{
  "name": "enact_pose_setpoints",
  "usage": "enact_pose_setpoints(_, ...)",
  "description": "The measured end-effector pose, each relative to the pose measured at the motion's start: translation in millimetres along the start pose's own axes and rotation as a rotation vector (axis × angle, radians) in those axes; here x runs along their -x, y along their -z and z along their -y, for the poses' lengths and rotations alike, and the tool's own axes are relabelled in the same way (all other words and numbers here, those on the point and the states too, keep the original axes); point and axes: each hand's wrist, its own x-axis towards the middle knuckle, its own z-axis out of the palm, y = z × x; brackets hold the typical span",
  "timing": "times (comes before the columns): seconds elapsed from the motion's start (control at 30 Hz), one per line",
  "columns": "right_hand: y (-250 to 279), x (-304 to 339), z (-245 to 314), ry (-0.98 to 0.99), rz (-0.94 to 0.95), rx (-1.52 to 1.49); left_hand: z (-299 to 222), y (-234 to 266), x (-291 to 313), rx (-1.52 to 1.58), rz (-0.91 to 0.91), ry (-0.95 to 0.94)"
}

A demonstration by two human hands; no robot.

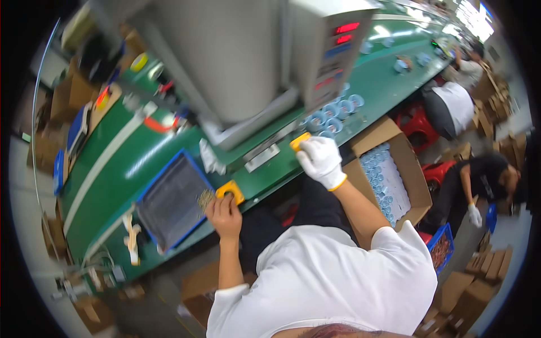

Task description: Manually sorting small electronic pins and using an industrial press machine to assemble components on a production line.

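My bare left hand [224,215] is at the near right edge of a blue-rimmed tray [169,205]. Its fingers are closed on a flat yellow piece with a round hole [231,191]. Just beside those fingertips, a small heap of tiny brass-coloured parts [205,199] lies in the tray. A white glove covers my right hand [322,161], which is further right over the bench edge. Between its fingers is a second yellow piece [300,141], partly hidden by the glove. In front of both hands stands a large grey machine [225,62] with red lit digits.
Several light-blue round cups [335,112] stand on the green bench [110,163] beyond my right hand. To the right, an open carton [417,174] holds more blue parts. A crumpled white wrapper [211,158] lies by the tray. Other people [490,180] work at the right.
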Motion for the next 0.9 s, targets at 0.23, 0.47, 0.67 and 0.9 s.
enact_pose_setpoints(0.23, -15.3, 0.7, -1.5, -0.112, 0.037, -0.176, -4.3, 0.0, -22.7, 0.17, 0.054, 0.203)
enact_pose_setpoints(0.47, -20.9, 3.8, -3.1, -0.046, 0.009, -0.15, -16.1, -30.1, -54.2, 0.266, 0.102, 0.137)
enact_pose_setpoints(0.67, -18.2, 4.3, -3.8, -0.047, 0.018, -0.152, -17.4, -28.5, -55.3, 0.352, 0.22, 0.311)
enact_pose_setpoints(0.9, -22.7, -3.7, -0.4, -0.031, 0.038, -0.207, -13.8, -23.0, -55.7, 0.356, 0.172, 0.227)
